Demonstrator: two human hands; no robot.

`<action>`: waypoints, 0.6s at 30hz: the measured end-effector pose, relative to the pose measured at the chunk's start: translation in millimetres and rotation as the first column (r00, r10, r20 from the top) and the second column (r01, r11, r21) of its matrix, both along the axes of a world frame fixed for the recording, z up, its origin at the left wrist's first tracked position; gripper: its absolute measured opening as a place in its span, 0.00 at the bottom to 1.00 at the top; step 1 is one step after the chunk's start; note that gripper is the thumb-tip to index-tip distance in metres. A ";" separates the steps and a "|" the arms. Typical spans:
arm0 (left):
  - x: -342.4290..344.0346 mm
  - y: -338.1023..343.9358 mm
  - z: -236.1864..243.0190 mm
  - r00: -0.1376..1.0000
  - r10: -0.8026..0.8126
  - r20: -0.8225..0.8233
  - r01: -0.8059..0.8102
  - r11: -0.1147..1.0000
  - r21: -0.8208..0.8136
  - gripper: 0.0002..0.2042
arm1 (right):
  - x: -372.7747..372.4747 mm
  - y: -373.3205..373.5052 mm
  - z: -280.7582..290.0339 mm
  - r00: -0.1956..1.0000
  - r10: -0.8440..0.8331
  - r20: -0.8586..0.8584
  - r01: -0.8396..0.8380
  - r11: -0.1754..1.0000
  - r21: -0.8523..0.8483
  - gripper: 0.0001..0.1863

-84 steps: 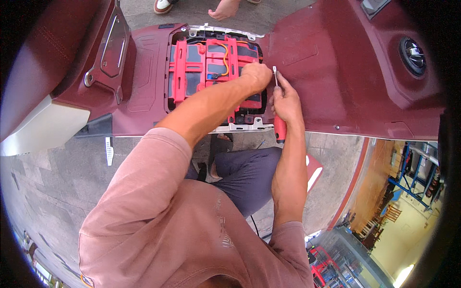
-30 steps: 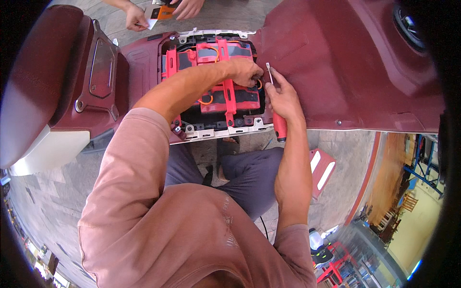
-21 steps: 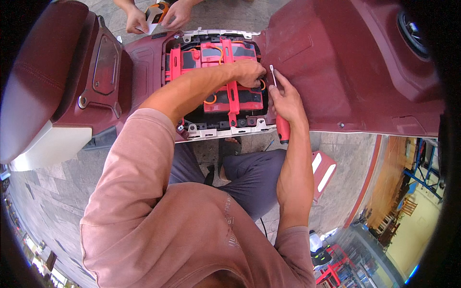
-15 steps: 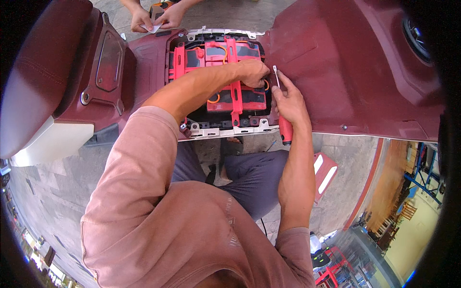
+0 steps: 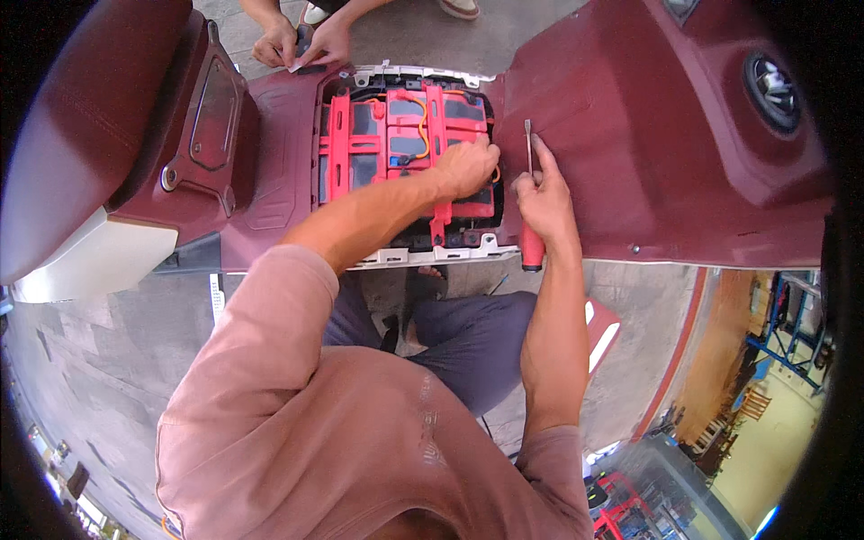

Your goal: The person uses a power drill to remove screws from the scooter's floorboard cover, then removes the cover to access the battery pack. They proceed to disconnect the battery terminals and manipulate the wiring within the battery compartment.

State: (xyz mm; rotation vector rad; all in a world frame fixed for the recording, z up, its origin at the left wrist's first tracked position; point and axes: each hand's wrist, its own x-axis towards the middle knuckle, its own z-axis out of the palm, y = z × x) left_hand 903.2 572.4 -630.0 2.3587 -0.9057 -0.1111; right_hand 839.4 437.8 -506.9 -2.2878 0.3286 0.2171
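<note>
Over the right side of an open battery compartment (image 5: 317, 171) in a maroon scooter's footboard is my left hand (image 5: 466, 169), its fingers curled together. Whatever the fingertips pinch, if anything, is hidden. In my right hand (image 5: 545, 202), just right of the compartment, is a flat-blade screwdriver (image 5: 533, 250) with a red handle, its blade pointing away from me. My index finger stretches along the shaft. Inside the compartment sit several red-and-dark batteries (image 5: 365, 119) under red straps (image 5: 339, 148). An orange cable (image 5: 423, 121) loops over them.
At the far left, another person's hands (image 5: 277, 45) hold a small pale piece. The scooter's seat (image 5: 81, 135) rises at left, its maroon front panel (image 5: 648, 153) at right. A maroon-and-white panel (image 5: 601, 335) lies on the floor beyond my right forearm.
My left hand has drawn slightly toward me, and more of the batteries shows. The screwdriver is still in my right hand, standing straighter. The whole view has shifted a little.
</note>
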 end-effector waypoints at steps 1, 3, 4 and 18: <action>-2.3 -1.6 0.5 0.999 0.050 -0.016 -0.050 0.998 -0.023 0.11 | 4.2 2.4 2.9 0.999 0.000 0.046 0.000 1.000 0.016 0.30; -6.8 -3.9 1.7 0.990 0.127 -0.057 -0.128 0.991 -0.022 0.10 | 17.2 5.5 8.4 0.999 0.016 0.034 -0.016 1.000 -0.001 0.30; -9.1 -3.7 2.1 0.987 0.150 -0.052 -0.152 0.988 -0.038 0.10 | 26.0 7.1 9.5 0.997 0.060 0.038 -0.059 0.998 -0.035 0.30; -1.6 0.7 8.8 0.934 0.193 -0.301 -0.191 0.981 0.039 0.13 | 175.0 38.3 -46.1 0.883 0.234 -0.407 -0.427 0.760 -0.489 0.22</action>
